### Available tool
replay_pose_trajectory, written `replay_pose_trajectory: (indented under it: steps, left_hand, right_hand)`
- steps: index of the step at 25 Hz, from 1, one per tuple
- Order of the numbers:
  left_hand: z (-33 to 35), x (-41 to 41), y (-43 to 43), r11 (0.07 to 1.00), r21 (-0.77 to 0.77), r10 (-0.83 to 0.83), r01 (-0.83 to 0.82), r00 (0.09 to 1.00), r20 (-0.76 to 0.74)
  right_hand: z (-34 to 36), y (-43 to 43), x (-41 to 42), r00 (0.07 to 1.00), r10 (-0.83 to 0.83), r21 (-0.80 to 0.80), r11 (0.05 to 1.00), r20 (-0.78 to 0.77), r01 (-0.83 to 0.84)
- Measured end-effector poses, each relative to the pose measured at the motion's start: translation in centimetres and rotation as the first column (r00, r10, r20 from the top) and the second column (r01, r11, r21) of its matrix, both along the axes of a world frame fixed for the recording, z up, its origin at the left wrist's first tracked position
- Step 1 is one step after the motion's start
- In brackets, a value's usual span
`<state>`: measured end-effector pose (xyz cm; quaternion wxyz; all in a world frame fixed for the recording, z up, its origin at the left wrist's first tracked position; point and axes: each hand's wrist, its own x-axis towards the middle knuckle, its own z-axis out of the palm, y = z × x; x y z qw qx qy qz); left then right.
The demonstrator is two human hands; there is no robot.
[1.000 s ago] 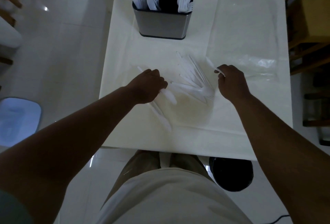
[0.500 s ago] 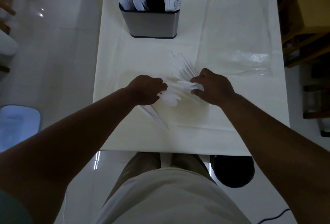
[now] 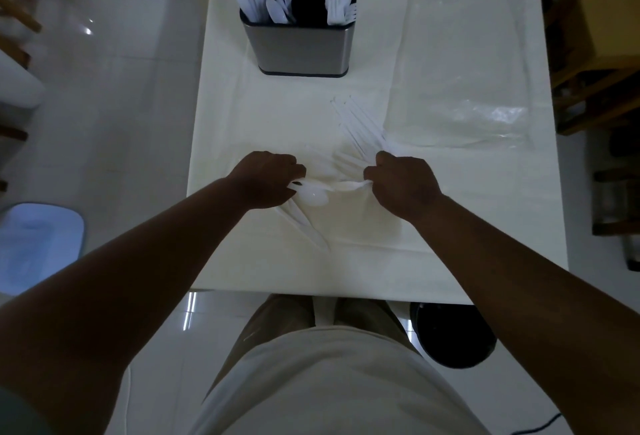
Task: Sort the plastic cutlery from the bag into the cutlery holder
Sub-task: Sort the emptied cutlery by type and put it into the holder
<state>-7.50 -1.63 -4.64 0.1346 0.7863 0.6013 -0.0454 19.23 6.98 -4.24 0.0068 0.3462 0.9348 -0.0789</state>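
Standing on the white table [image 3: 221, 157], the metal cutlery holder [image 3: 299, 48] serves as landmark, already bearing white utensils. Nearer the person than the holder, the left hand [image 3: 266, 180] is closed around spoons [image 3: 311, 196], and the right hand [image 3: 403, 181] is curled on their handles. Loose cutlery [image 3: 360, 126] fans between holder and hands. Right of the holder lies the clear bag [image 3: 460, 64].

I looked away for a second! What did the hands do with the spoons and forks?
The right hand moved left from the table's bag side to the loose cutlery pile and took hold of white pieces. The left hand stayed put, holding a spoon. Now both hands grip one bundle between them. The cutlery holder and plastic bag stayed as before.
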Motion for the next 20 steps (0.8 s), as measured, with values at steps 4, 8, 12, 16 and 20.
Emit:
replay_pose_trajectory:
  steps: [4, 8, 12, 16, 20]
  left_hand:
    - [0.2, 0.4, 0.4, 0.999, -0.008, 0.038, -0.037, 0.996, 0.08]
    - [0.8, 1.5, 1.7, 0.983, -0.011, 0.182, -0.182, 0.979, 0.096]
    - [1.2, 2.4, 3.1, 0.951, -0.024, 0.307, -0.307, 0.941, 0.142]
    - [1.8, 2.9, 3.6, 0.956, -0.042, 0.295, -0.292, 0.949, 0.109]
    - [1.9, 3.3, 3.4, 0.959, -0.1, 0.277, -0.266, 0.954, 0.115]
  right_hand:
    - [1.3, -1.2, 3.0, 0.993, -0.104, 0.003, 0.995, -0.051, 0.105]
    - [1.4, -1.1, 6.2, 0.963, -0.215, -0.169, 0.968, -0.164, 0.187]
    - [0.7, 0.0, 7.1, 0.856, -0.487, -0.332, 0.847, -0.173, 0.414]
    - [0.6, 1.3, 7.7, 0.819, -0.57, -0.314, 0.789, -0.058, 0.527]
    - [0.8, 2.3, 8.5, 0.774, -0.605, -0.23, 0.739, 0.188, 0.633]
